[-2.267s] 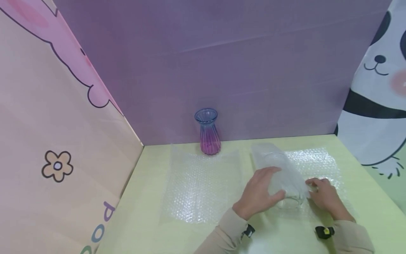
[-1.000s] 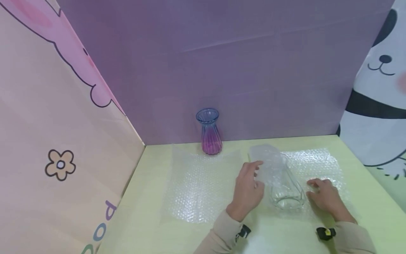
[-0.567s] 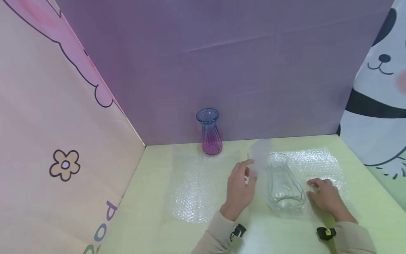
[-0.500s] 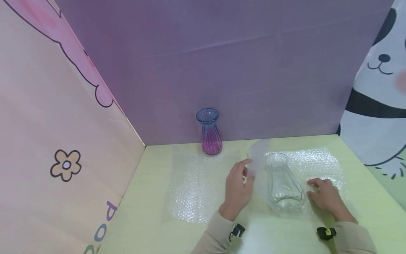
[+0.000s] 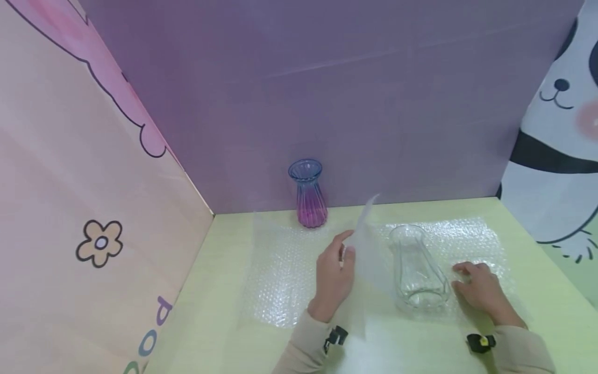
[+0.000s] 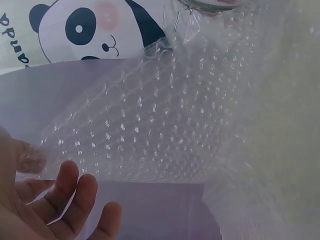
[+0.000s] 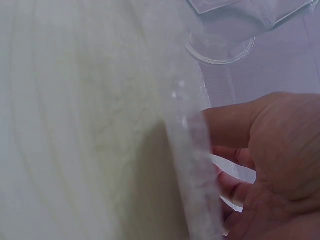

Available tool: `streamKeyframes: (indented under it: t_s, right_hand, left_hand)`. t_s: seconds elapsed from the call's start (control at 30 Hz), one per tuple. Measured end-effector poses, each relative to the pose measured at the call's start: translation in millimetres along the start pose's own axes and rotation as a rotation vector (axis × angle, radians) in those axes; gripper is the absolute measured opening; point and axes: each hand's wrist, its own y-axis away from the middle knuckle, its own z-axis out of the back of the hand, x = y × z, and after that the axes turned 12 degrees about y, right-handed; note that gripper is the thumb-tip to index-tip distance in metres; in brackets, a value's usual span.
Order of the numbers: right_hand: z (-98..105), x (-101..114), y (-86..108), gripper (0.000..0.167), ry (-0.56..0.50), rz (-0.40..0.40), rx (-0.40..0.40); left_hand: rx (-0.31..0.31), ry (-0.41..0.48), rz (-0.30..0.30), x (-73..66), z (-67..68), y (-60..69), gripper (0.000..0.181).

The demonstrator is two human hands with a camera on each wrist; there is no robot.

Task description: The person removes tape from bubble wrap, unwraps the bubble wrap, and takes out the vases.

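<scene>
Left hand (image 5: pixel 333 275) clamped on a bubble-wrap flap (image 5: pixel 366 259), clear glass vase (image 5: pixel 418 270) uncovered beside it

The flap is pinched at its edge by thumb and fingers and held raised above the tabletop (image 5: pixel 201 332). It is judged light, soft and limp, best taken by a corner or free edge. To the right of the clear glass vase, the wrap is touched by the right hand (image 5: pixel 481 288); whether film is pinched there cannot be told, as the fingertips are hidden.

Between the hands, the clear glass vase is apparently laid on its side on the wrap, broad base toward the near edge, narrower mouth toward the back edge. It is judged stiff, smooth, slippery, fragile and fairly heavy, to be gripped round the body rather than by the rim.

Room for moving is offered along the left and right edges. On the left half, a second bubble-wrap sheet (image 5: pixel 280 280) is spread flat. Farthest, by the back edge and left of its middle, a ribbed blue-to-pink glass vase (image 5: pixel 311 202) is stood upright before the purple backdrop (image 5: pixel 350 104).
</scene>
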Motion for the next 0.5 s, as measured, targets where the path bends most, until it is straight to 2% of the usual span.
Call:
streamKeyframes:
  t_s: [0.23, 0.37, 0.5]
  right_hand:
    - [4, 3, 0.1, 0.035, -0.009, -0.01, 0.029]
    - [4, 3, -0.7, 0.036, -0.011, -0.024, 0.041]
    - [3, 1, -2.0, 0.037, -0.01, -0.031, 0.051]
  left_hand:
    - [-0.013, 0.018, -0.003, 2.9, 10.5, -1.7, 0.038]
    - [-0.025, -0.002, -0.022, 4.1, 16.4, -2.7, 0.041]
    - [-0.014, -0.023, -0.008, 5.4, 22.9, -3.0, 0.041]
